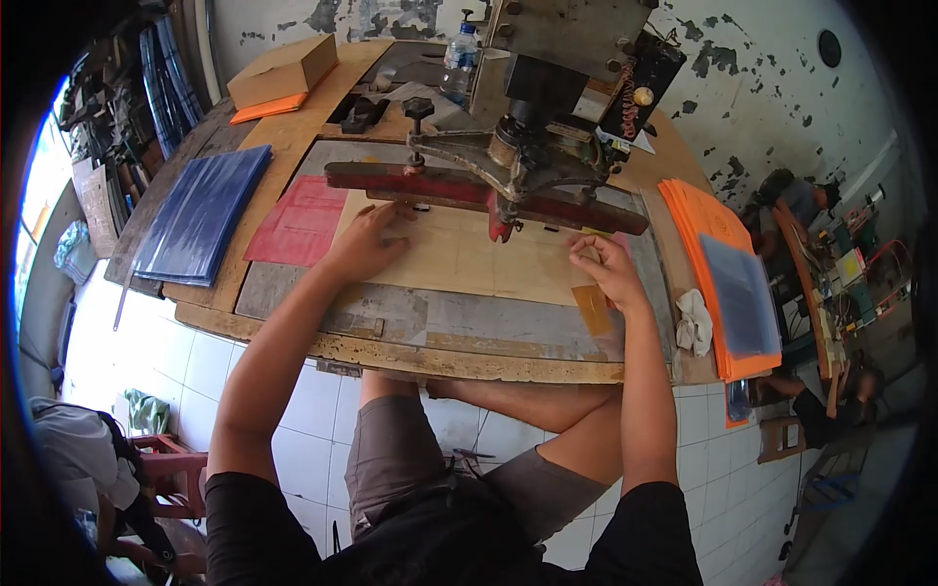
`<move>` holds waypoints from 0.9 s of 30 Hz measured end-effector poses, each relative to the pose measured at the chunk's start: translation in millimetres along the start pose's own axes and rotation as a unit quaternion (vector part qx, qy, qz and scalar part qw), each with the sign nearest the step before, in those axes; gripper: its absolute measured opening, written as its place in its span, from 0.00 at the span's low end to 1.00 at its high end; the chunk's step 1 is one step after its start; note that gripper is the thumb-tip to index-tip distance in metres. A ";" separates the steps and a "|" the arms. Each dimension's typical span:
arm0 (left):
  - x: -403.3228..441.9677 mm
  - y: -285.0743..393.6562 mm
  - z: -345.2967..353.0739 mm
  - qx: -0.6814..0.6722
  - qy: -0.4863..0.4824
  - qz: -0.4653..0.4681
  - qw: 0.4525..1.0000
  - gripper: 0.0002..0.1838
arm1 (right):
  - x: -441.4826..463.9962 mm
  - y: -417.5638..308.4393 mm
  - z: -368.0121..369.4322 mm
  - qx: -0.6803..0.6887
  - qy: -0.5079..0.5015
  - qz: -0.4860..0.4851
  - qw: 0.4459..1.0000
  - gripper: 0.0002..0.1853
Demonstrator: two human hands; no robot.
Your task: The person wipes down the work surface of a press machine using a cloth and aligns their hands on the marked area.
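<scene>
A pale yellowish sheet (469,256) lies on the grey plate (440,322) under the red press bar (430,186). My left hand (373,239) rests on the sheet's left part, fingers apart, near a small dark piece by the bar. At the sheet's right end is my right hand (604,266), its thumb and fingers pinched together; what they hold, if anything, is too small to name. Below that hand an amber strip (591,310) lies at the sheet's edge. A red sheet (298,225) sits left of the pale sheet.
Blue plastic covers (205,217) lie at left. Orange folders (703,234) with a clear blue cover (738,298) and a white cloth (695,322) are at right. A cardboard box (283,73) and bottle (459,61) stand behind. Other people are at far right and lower left.
</scene>
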State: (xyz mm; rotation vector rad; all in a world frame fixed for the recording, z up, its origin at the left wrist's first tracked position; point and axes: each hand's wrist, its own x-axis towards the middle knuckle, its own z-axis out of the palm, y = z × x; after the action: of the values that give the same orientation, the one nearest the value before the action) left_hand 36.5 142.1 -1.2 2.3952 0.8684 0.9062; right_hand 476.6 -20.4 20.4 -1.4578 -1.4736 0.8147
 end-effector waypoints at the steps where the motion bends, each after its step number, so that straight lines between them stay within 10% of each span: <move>1: -0.8 4.6 -0.2 -0.012 0.001 -0.004 1.000 0.22 | -0.6 -1.6 -1.1 0.010 -0.002 0.004 1.000 0.07; 10: 0.6 20.9 -5.5 0.086 -0.023 0.082 0.993 0.20 | -2.9 -8.8 18.1 -0.271 0.033 -0.202 0.941 0.17; 27: 5.1 43.2 6.4 0.087 -0.130 0.142 0.977 0.28 | -8.9 -34.7 48.8 -0.302 -0.082 -0.172 0.934 0.27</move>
State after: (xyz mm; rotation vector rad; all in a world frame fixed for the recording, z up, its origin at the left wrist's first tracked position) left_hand 61.3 113.9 21.6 2.7620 0.5334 0.6119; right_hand 417.4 -26.2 31.4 -1.5104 -2.1627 0.2716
